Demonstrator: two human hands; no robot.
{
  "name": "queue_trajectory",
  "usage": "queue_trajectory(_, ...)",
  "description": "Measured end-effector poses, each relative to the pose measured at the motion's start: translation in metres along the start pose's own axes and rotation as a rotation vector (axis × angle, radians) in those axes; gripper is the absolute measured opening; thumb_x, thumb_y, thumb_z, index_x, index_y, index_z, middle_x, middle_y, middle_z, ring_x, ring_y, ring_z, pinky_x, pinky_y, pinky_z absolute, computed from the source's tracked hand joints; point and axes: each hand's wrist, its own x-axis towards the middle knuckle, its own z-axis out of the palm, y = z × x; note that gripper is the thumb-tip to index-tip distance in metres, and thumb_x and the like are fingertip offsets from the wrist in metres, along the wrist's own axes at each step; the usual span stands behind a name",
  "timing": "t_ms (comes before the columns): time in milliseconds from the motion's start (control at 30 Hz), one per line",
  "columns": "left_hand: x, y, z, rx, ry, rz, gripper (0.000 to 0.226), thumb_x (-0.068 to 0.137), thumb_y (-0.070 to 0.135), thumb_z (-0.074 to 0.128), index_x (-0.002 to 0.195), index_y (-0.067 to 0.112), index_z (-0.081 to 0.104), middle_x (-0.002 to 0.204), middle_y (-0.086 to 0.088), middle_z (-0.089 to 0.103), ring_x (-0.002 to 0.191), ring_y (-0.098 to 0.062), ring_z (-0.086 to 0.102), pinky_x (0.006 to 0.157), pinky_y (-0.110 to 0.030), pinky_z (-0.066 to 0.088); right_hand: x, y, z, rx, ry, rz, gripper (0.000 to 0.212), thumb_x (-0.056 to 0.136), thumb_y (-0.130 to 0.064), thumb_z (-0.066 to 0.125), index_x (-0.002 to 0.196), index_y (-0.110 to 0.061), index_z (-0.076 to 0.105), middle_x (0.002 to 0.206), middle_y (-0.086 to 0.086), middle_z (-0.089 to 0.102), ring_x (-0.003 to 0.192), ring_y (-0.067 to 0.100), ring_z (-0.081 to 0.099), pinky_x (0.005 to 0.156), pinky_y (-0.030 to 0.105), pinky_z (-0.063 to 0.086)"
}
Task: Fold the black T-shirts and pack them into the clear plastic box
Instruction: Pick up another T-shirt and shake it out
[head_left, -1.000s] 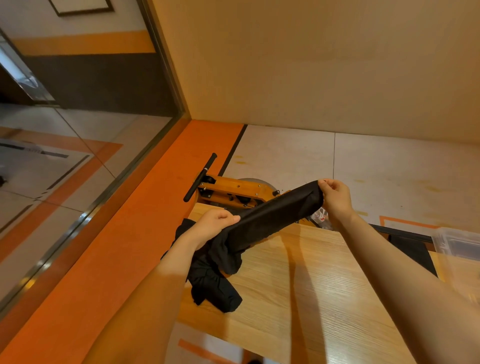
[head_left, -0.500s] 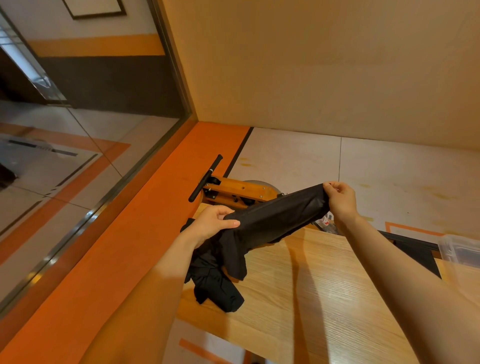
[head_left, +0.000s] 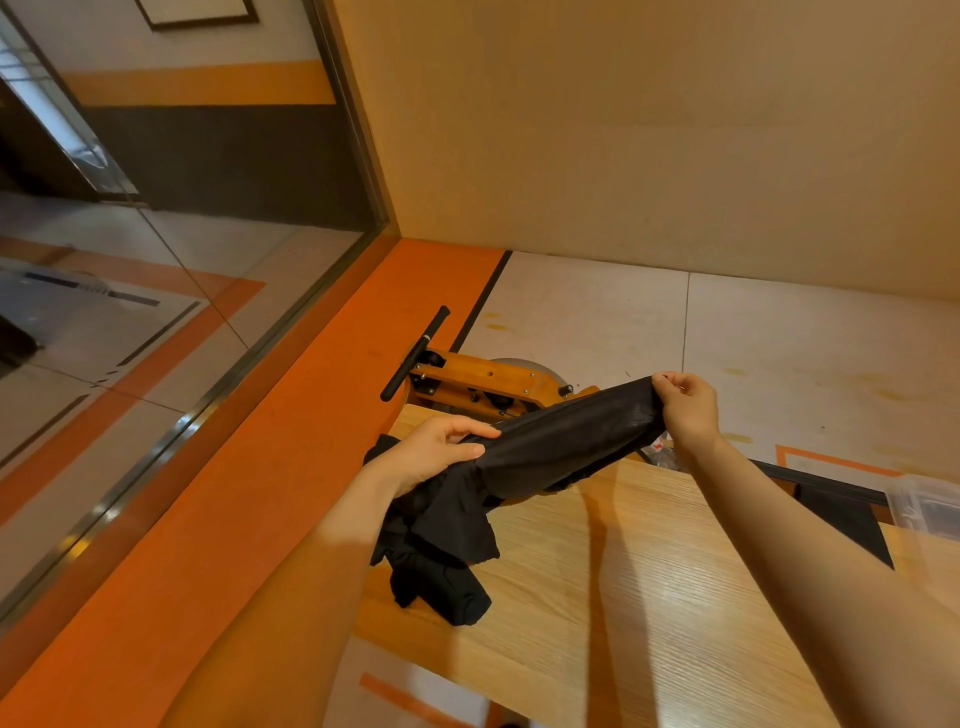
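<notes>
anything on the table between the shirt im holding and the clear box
Nothing visible does. The black T-shirt, held by the left hand and right hand, has bare wooden table between it and the clear plastic box.

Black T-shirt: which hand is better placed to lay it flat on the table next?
Probably the left. The left hand grips the black T-shirt where it bunches and hangs onto the wooden table. The right hand pinches the raised far end.
</notes>
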Motion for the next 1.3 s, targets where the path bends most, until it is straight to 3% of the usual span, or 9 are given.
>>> queue_trajectory(267, 0.014, -0.008, -0.001, 0.079, 0.093, -0.047, 0.003, 0.09, 0.016, 0.066, 0.09, 0.019, 0.066, 0.113, 0.009, 0.06, 0.119, -0.01, 0.051, 0.098, -0.027, 0.036, 0.006, -0.009, 0.012, 0.038, -0.009, -0.035, 0.013, 0.101, -0.017, 0.052, 0.103, -0.007, 0.06, 0.086, 0.002, 0.058, 0.078, 0.012, 0.055, 0.065, 0.022, 0.046)
queue_trajectory(467, 0.023, -0.019, -0.002, 0.03, 0.207, -0.028, 0.007, 0.087, 0.016, 0.069, 0.088, 0.009, 0.068, 0.103, 0.004, 0.067, 0.11, -0.013, 0.06, 0.1, -0.034, 0.042, 0.01, -0.011, 0.01, 0.027, -0.012, -0.049, 0.013, 0.101, -0.018, 0.052, 0.104, -0.009, 0.06, 0.09, 0.001, 0.058, 0.082, 0.012, 0.055, 0.068, 0.022, 0.048)
queue_trajectory(633, 0.028, -0.022, -0.001, 0.023, 0.354, 0.002, 0.007, 0.085, 0.015, 0.071, 0.083, 0.01, 0.068, 0.1, 0.0, 0.069, 0.097, -0.011, 0.063, 0.086, -0.027, 0.046, 0.013, -0.008, 0.008, -0.002, 0.0, -0.053, 0.013, 0.101, -0.019, 0.052, 0.105, -0.009, 0.059, 0.091, 0.002, 0.057, 0.083, 0.012, 0.054, 0.069, 0.021, 0.047)
queue_trajectory(767, 0.029, -0.021, -0.002, 0.063, 0.448, 0.036, 0.008, 0.084, 0.017, 0.072, 0.078, 0.016, 0.067, 0.09, -0.002, 0.071, 0.088, -0.015, 0.066, 0.082, -0.03, 0.054, 0.012, -0.005, 0.008, 0.019, 0.01, -0.05, 0.011, 0.1, -0.017, 0.054, 0.103, -0.008, 0.06, 0.087, 0.0, 0.057, 0.081, 0.01, 0.054, 0.067, 0.02, 0.046)
queue_trajectory(933, 0.028, -0.021, -0.005, 0.067, 0.45, 0.044, 0.008, 0.081, 0.014, 0.075, 0.081, 0.014, 0.067, 0.08, -0.003, 0.07, 0.082, -0.015, 0.067, 0.081, -0.031, 0.055, 0.014, -0.002, 0.009, 0.062, 0.011, -0.025, 0.01, 0.097, -0.015, 0.059, 0.102, -0.008, 0.064, 0.089, 0.002, 0.061, 0.09, 0.018, 0.057, 0.073, 0.024, 0.05)
queue_trajectory(1033, 0.027, -0.022, -0.007, 0.038, 0.447, 0.057, 0.017, 0.081, 0.013, 0.075, 0.097, 0.014, 0.068, 0.071, 0.001, 0.069, 0.079, -0.011, 0.068, 0.08, -0.021, 0.05, 0.016, 0.001, 0.008, 0.077, 0.006, -0.016, 0.011, 0.095, -0.014, 0.061, 0.103, -0.008, 0.065, 0.091, 0.003, 0.062, 0.094, 0.02, 0.058, 0.077, 0.027, 0.053)
queue_trajectory(1100, 0.027, -0.025, -0.009, 0.055, 0.441, 0.056, 0.021, 0.081, 0.012, 0.075, 0.102, 0.013, 0.072, 0.077, -0.002, 0.071, 0.082, -0.012, 0.068, 0.083, -0.025, 0.052, 0.017, 0.002, 0.007, 0.092, 0.0, -0.004, 0.013, 0.094, -0.014, 0.062, 0.104, -0.006, 0.066, 0.092, 0.005, 0.063, 0.096, 0.023, 0.059, 0.082, 0.031, 0.054)
queue_trajectory(1200, 0.027, -0.027, -0.008, 0.05, 0.451, 0.041, 0.013, 0.082, 0.012, 0.074, 0.095, 0.011, 0.075, 0.085, -0.005, 0.071, 0.083, -0.015, 0.067, 0.083, -0.031, 0.055, 0.016, 0.003, 0.012, 0.052, -0.016, 0.006, 0.009, 0.096, -0.014, 0.059, 0.101, -0.007, 0.064, 0.09, 0.005, 0.062, 0.096, 0.024, 0.058, 0.085, 0.035, 0.052)
queue_trajectory(1300, 0.029, -0.025, -0.005, 0.034, 0.434, 0.035, 0.007, 0.083, 0.015, 0.073, 0.09, 0.012, 0.073, 0.084, -0.003, 0.069, 0.082, -0.014, 0.064, 0.079, -0.027, 0.052, 0.008, 0.002, 0.028, -0.079, -0.133, -0.03, 0.01, 0.1, -0.014, 0.051, 0.102, -0.011, 0.06, 0.095, 0.003, 0.059, 0.098, 0.022, 0.056, 0.081, 0.028, 0.046)
